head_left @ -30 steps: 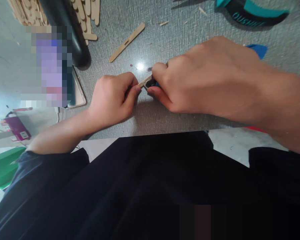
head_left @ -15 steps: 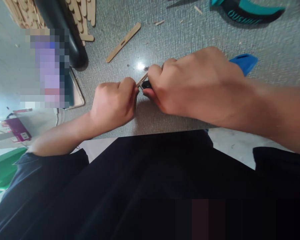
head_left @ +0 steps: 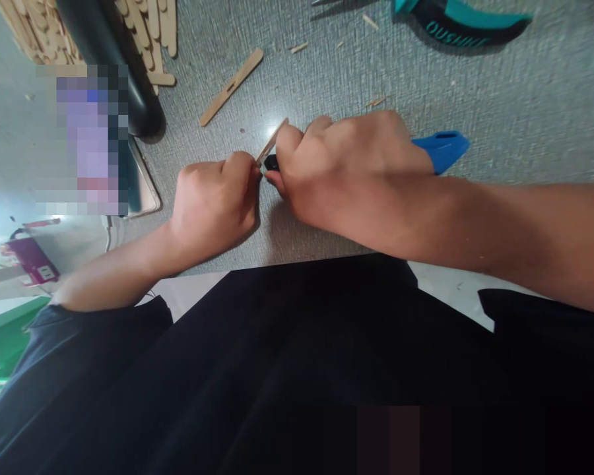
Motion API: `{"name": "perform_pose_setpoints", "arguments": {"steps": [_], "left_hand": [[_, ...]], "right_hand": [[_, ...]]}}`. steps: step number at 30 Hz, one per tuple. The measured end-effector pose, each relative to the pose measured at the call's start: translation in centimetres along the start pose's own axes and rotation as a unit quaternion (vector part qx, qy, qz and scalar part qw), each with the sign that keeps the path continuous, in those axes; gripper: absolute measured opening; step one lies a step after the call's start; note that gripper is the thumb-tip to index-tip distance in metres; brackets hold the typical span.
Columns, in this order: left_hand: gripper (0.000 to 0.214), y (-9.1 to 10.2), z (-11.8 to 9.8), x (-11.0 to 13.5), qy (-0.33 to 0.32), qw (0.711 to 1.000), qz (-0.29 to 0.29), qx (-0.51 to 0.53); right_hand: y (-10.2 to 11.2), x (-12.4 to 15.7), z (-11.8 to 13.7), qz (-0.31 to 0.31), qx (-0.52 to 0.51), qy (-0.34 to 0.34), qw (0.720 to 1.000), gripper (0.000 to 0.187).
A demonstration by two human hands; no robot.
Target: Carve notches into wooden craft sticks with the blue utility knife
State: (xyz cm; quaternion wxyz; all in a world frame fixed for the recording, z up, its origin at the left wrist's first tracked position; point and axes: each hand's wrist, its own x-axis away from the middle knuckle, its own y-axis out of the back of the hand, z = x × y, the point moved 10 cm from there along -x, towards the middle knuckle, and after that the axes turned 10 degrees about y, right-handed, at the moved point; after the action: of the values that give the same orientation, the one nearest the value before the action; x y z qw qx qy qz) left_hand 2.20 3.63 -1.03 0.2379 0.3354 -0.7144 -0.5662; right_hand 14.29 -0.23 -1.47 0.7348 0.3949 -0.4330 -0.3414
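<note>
My left hand (head_left: 215,198) is closed, pinching one end of a wooden craft stick (head_left: 275,136) that slants up and to the right. My right hand (head_left: 344,161) wraps round a utility knife; its blue handle end (head_left: 445,150) sticks out behind the fist and its black front part (head_left: 271,162) shows by the thumb. The blade is at the stick, close to the left fingertips, and is mostly hidden. Beyond the hands lies another craft stick (head_left: 231,87) with a small slot in its middle.
Several craft sticks (head_left: 153,39) are piled at the upper left beside a black rounded object (head_left: 113,66). A phone (head_left: 146,181), partly blurred out, lies left of my hands. Teal-and-black pliers (head_left: 465,26) lie at the top right. Wood chips (head_left: 370,22) are scattered on the grey table.
My right hand and knife have tilted, with the blue handle end swinging lower and leftward. More of the held stick's far end shows. A wood sliver is now visible beyond the right hand.
</note>
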Motion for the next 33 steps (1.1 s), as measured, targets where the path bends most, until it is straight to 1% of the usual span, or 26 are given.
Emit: {"name": "perform_pose_setpoints", "arguments": {"steps": [2,4,9,12,15,18,21,24,26,28,31,33], "left_hand": [[0.026,-0.4,0.4,0.1,0.006,1.0,0.0,0.013],[0.026,-0.2,0.6,0.2,0.002,0.999,-0.024,0.021],[0.026,-0.6,0.4,0.5,0.007,1.0,-0.008,-0.009],[0.031,-0.2,-0.1,0.5,0.001,0.999,-0.028,-0.036],[0.035,0.3,-1.0,0.6,-0.036,0.997,-0.063,-0.039],[0.035,0.5,-1.6,0.5,-0.057,0.994,-0.077,-0.047],[0.033,0.7,-1.8,0.4,-0.052,0.994,-0.075,-0.056],[0.031,1.2,-1.8,0.3,-0.044,0.995,-0.081,-0.044],[0.034,1.4,-1.5,0.2,-0.031,0.997,-0.069,-0.026],[0.037,1.4,-0.9,0.0,-0.011,0.999,-0.043,-0.001],[0.032,1.3,0.1,-0.4,0.014,0.999,-0.003,0.029],[0.028,1.2,0.9,-0.9,0.04,0.998,0.012,0.042]], "right_hand": [[0.0,-0.1,0.1,-0.001,-0.011,-0.009,1.0,0.057],[0.2,-0.2,0.0,0.0,-0.012,-0.026,1.0,0.056],[0.6,-0.5,-0.1,0.0,-0.026,-0.043,0.999,0.055],[0.7,-0.5,-0.4,0.0,-0.031,-0.059,0.998,0.055],[0.7,-0.5,-0.6,-0.001,-0.031,-0.071,0.997,0.055],[0.6,-0.5,-0.7,0.005,-0.022,-0.078,0.997,0.058],[0.6,-0.6,-0.8,0.009,-0.024,-0.083,0.996,0.057],[0.4,-0.8,-1.0,0.009,-0.036,-0.08,0.996,0.053],[0.4,-0.8,-1.2,0.007,-0.037,-0.076,0.996,0.052],[0.4,-0.9,-1.4,0.013,-0.032,-0.066,0.997,0.052],[0.8,-0.9,-1.4,0.028,-0.003,-0.024,0.999,0.053],[0.9,-0.7,-1.5,0.048,0.033,0.008,0.998,0.056]]}}
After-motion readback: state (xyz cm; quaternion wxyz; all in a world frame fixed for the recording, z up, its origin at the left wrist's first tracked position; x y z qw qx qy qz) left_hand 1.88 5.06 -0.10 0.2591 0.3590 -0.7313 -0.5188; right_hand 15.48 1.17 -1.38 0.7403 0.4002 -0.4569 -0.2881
